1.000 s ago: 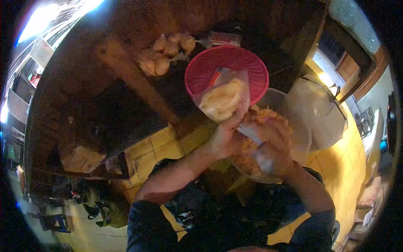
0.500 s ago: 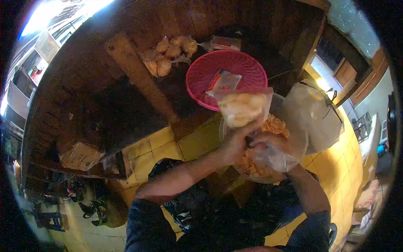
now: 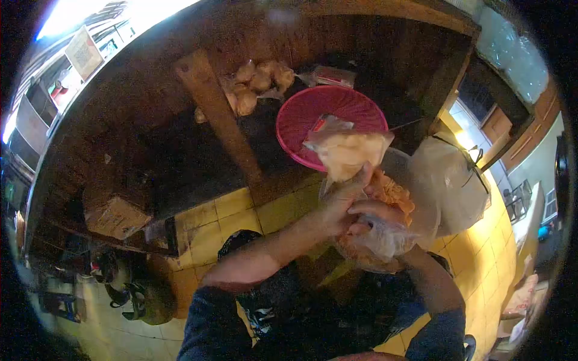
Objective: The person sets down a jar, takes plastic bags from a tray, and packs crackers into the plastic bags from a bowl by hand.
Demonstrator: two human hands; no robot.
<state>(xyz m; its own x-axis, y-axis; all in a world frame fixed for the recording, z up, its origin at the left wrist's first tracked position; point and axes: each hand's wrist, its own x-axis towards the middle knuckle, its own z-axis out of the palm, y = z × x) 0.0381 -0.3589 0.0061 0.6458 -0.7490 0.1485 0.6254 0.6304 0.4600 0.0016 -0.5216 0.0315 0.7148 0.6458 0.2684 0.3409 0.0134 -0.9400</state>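
At the far left, a cardboard box (image 3: 117, 218) sits near the yellow tiled floor (image 3: 205, 231). To its right, a wooden strip (image 3: 220, 111) runs across the dark desk (image 3: 159, 165). Bagged round items (image 3: 262, 79) lie beside the upper part of this strip, some close against its edge.

Next is a round pink basket (image 3: 301, 114) with ribbed walls. A clear packet with red marking (image 3: 325, 124) lies inside it. A flat packet (image 3: 335, 77) lies just beyond the basket rim.

The left hand (image 3: 344, 207) is closed around the lower end of a filled clear bag (image 3: 354, 151). The bag holds pale pieces, is tilted, and overlaps the basket's near right side in the view; contact between them cannot be determined.

The right hand (image 3: 379, 218) is positioned close against the left hand, fingers curled, with crumpled clear plastic (image 3: 390, 239) at its palm. The exact grip on this plastic is unclear.

Both hands are above a wide translucent container (image 3: 426, 207) holding orange pieces (image 3: 394, 194). At the right, a large whitish bag (image 3: 453, 183) with dark ties stands beside the container.
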